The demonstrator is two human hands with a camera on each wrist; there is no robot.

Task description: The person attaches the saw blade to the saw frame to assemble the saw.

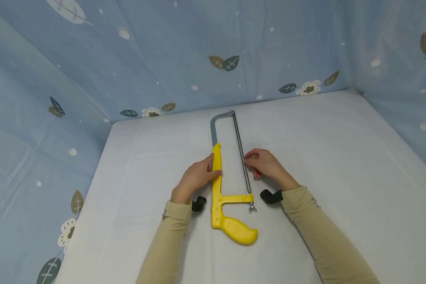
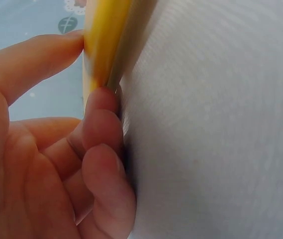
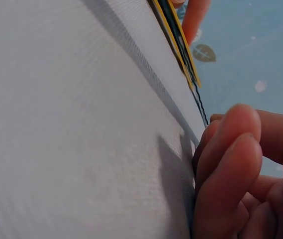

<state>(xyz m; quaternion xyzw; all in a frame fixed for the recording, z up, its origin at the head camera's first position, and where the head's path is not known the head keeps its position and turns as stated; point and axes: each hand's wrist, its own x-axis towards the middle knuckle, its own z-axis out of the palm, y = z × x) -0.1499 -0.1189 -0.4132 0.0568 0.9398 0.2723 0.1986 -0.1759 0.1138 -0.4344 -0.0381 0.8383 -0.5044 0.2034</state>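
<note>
A hacksaw with a yellow frame point(image 1: 216, 189) and yellow handle point(image 1: 239, 232) lies flat on the white surface, handle nearest me. My left hand point(image 1: 196, 175) grips the frame's long yellow bar, thumb on one side and fingers at the other; the left wrist view shows the yellow bar point(image 2: 106, 40) between them. The grey blade point(image 1: 238, 138) runs along the saw's right side, down to a wing nut point(image 1: 252, 208). My right hand point(image 1: 268, 163) pinches the blade near its middle with thumb and forefinger. In the right wrist view, its curled fingers point(image 3: 231, 164) hide the pinch point.
The white-covered table point(image 1: 156, 154) extends around the saw on all sides. Blue cloth with leaf and flower prints point(image 1: 184, 47) hangs behind it and at both sides. Black wrist pieces point(image 1: 271, 196) stick out from both wrists close to the surface.
</note>
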